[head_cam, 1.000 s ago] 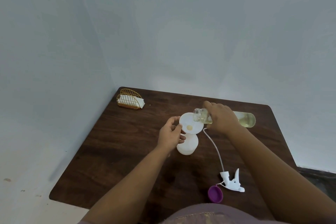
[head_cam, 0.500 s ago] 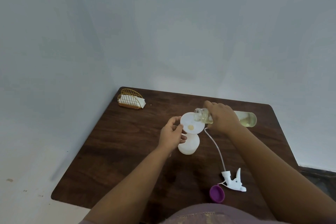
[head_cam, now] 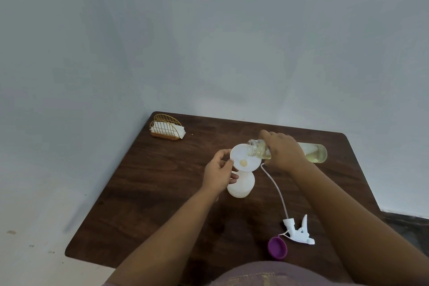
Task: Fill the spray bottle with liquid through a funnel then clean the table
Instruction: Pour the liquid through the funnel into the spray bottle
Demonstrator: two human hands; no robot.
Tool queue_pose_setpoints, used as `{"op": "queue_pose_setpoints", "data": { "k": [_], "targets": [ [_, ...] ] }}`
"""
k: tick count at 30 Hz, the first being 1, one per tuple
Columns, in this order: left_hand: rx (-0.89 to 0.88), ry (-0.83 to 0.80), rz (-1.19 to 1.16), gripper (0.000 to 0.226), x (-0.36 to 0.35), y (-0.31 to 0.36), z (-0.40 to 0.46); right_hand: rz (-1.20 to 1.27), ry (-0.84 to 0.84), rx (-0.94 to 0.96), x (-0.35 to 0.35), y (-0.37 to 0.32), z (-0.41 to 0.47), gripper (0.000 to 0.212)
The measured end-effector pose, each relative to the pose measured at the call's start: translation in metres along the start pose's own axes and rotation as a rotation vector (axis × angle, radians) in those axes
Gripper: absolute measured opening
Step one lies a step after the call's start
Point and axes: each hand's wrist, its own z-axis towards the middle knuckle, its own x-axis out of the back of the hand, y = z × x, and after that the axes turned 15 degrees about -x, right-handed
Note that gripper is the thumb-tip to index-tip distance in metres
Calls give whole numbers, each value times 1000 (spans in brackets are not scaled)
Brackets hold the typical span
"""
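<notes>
A white spray bottle (head_cam: 241, 185) stands mid-table with a white funnel (head_cam: 242, 156) in its neck. A little yellow liquid pools in the funnel's centre. My left hand (head_cam: 219, 173) grips the funnel's left rim and the bottle's neck. My right hand (head_cam: 284, 152) holds a clear bottle of yellow liquid (head_cam: 315, 152) tipped almost level, its open mouth over the funnel's right rim. The white spray head (head_cam: 298, 231) with its long tube lies on the table at the front right.
A purple cap (head_cam: 277, 248) lies beside the spray head near the front edge. A gold wire holder with white napkins (head_cam: 166, 129) stands at the back left corner of the dark wooden table (head_cam: 144, 192). Walls close in behind and to the left.
The tipped bottle and both hands hold nearly the same pose. The view has shifted slightly.
</notes>
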Motion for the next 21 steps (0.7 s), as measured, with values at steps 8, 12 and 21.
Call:
{"op": "queue_pose_setpoints", "data": {
  "k": [8,12,21],
  "targets": [
    [-9,-1,-5,25,0,2,0,-9,14,14,2,2,1,49],
    [-12,-1,-15,25,0,2,0,-14,21,12,2,2,1,48],
    [-14,-1,-10,25,1,0,2,-19,6,9,3,1,2,49]
  ]
}}
